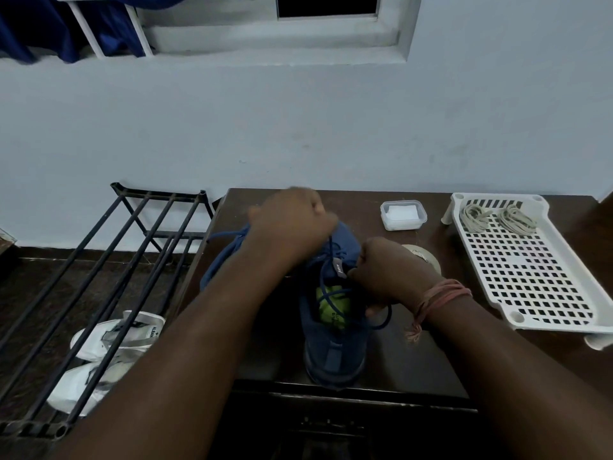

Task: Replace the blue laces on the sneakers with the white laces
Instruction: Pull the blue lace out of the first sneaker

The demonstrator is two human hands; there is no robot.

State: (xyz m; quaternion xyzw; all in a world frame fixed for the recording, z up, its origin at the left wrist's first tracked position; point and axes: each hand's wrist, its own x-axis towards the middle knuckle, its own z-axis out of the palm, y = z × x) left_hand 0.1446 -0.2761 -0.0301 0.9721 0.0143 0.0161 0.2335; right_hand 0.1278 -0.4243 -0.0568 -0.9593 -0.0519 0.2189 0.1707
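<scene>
Right at the middle of the dark wooden table (411, 360) stands one blue sneaker (335, 346), heel toward the camera, its green insole showing through the opening. A blue lace (326, 277) runs loosely across its tongue and loops out on the right side. The left hand (292, 224) is closed into a fist above the toe end, pinching a strand of that lace. The right hand (384, 270) is also closed, gripping the lace just beside the tongue tab. A second blue sneaker (219, 257) lies partly hidden behind the left forearm. To the right sits one white slotted tray (530, 277) holding two bundles of white laces (474, 215), side by side at its far end. Between tray and sneaker is one small lidded plastic box (403, 215). Left of the table, one black metal rack (99, 287) stands over two white shoes (109, 356) on the floor.
</scene>
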